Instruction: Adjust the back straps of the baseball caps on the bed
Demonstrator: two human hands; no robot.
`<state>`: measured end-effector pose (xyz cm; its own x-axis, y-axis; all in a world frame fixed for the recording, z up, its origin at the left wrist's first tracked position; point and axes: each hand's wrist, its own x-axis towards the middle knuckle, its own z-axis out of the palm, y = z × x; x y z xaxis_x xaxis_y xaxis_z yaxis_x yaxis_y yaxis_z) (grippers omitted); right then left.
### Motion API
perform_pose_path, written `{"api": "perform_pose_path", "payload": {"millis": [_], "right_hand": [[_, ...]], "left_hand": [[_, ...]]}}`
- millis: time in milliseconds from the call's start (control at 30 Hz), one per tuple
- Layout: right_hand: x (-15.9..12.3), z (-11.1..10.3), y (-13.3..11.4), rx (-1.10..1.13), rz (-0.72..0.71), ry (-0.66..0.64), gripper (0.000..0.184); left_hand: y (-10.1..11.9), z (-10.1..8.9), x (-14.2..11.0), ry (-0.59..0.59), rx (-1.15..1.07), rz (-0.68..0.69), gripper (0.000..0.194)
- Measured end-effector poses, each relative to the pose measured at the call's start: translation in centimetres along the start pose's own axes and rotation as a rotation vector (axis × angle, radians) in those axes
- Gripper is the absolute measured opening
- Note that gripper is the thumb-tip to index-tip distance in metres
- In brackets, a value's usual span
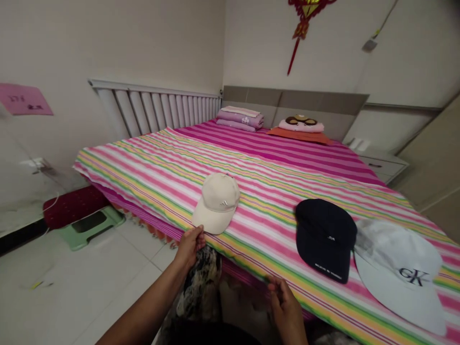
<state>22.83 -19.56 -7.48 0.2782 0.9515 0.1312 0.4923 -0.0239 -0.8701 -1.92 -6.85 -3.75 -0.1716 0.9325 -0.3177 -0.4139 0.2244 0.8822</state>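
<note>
A beige baseball cap (pixel 220 194) with a small logo lies near the front edge of the bed, its brim pointing towards me. My left hand (pixel 190 247) pinches the brim's left front edge between thumb and fingers. Lower down, by the bed's front edge, my right hand (pixel 286 309) has its fingers loosely curled, with no object visible in it. To its right a black cap (pixel 323 235) rests on the striped sheet (pixel 143 167). A white cap (pixel 398 268) with the letters GK lies beside the black one, their sides touching.
Folded purple bedding (pixel 239 120) and a pink folded pile (pixel 302 125) sit by the headboard (pixel 251 98). White rails (pixel 154 112) run along the bed's left side. A green stool (pixel 91 227) and a dark red roll (pixel 75 206) are on the floor at left.
</note>
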Motion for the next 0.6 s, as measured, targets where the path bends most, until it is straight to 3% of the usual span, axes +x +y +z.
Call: {"api": "perform_pose_path", "payload": {"millis": [233,600], "right_hand": [[-1.0,0.1,-0.2,-0.015,0.000,-0.052,0.027],[-1.5,0.4,0.8,-0.013,0.021,-0.160,0.024]], "left_hand": [[-0.2,0.0,0.8,0.060,-0.221,-0.135,0.016],[0.6,0.5,0.7,0.071,-0.252,-0.186,0.012]]}}
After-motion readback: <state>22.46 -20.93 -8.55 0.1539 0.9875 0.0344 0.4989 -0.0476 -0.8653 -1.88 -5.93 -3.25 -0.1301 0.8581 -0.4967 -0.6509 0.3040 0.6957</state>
